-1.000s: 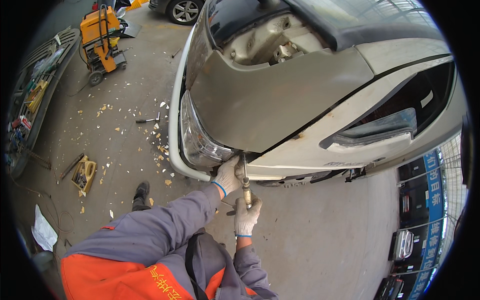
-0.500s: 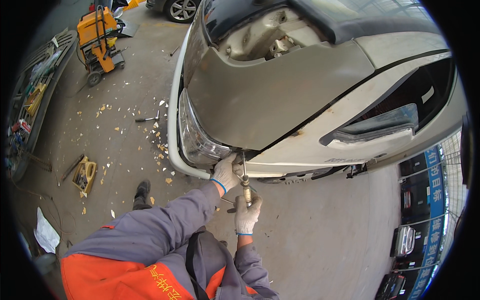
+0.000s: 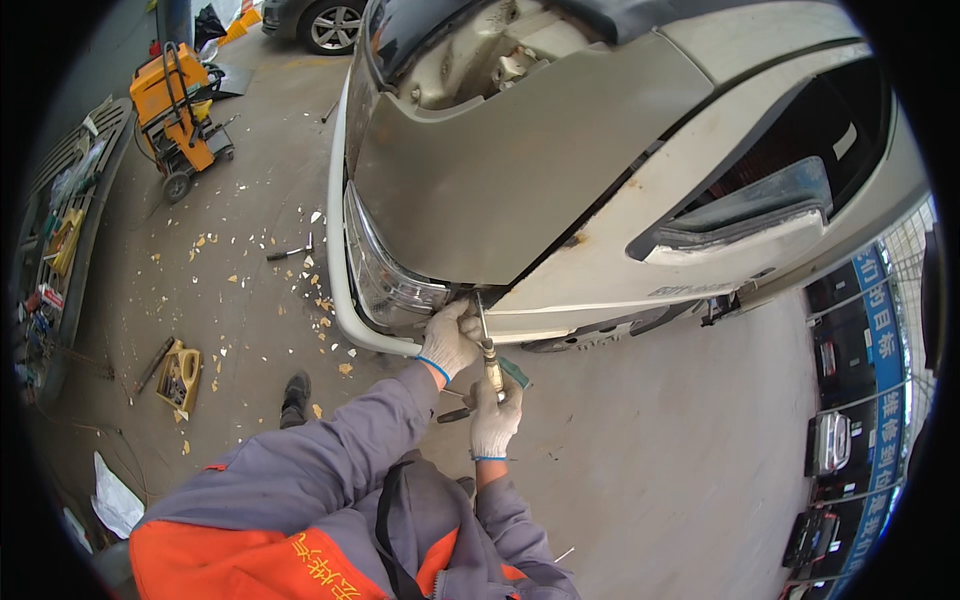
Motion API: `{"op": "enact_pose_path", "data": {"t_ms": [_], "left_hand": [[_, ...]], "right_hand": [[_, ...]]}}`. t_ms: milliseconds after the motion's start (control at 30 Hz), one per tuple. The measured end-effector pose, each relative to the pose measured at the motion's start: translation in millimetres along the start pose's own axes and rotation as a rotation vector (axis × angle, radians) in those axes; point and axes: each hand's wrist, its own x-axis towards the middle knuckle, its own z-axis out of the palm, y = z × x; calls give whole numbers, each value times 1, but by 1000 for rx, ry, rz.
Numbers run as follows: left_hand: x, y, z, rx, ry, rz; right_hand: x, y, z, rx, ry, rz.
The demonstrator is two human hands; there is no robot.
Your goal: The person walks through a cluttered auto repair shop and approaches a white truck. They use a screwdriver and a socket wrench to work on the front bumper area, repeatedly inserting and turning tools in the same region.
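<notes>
My left hand [image 3: 448,340], in a pale knit glove with a blue cuff, presses up at the corner where the headlight [image 3: 385,275] meets the body panel. Its fingers are bent in at the gap, and what they pinch is hidden. In my gloved right hand [image 3: 495,420] is a screwdriver [image 3: 491,362] with a yellowish handle, its metal shaft pointing up into that gap beside my left fingers. A dark handle [image 3: 455,415] and a green piece [image 3: 515,373] show on either side of the right hand; what they belong to is unclear. The grey-brown front panel [image 3: 520,190] lies above.
The pale bumper [image 3: 345,300] curves round the front. On the floor lie a dark-handled tool [image 3: 290,251], scattered chips and a yellow toolbox [image 3: 179,378]. An orange wheeled machine [image 3: 175,105] stands far left, near a loaded rack [image 3: 75,220]. A mirror [image 3: 780,205] juts out at the right.
The view has shifted slightly, moving the vehicle up and left in the picture. The screwdriver stays at the same gap. More of the green piece shows beside the right hand.
</notes>
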Motion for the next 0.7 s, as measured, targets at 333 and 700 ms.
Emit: {"op": "enact_pose_path", "data": {"t_ms": [333,700], "left_hand": [[-3,2,6,54,29,1],[8,6,-1,67,-13,-10]], "right_hand": [[3,0,-4,364,-158,213],[15,10,-20,-584,-118,-370]]}}
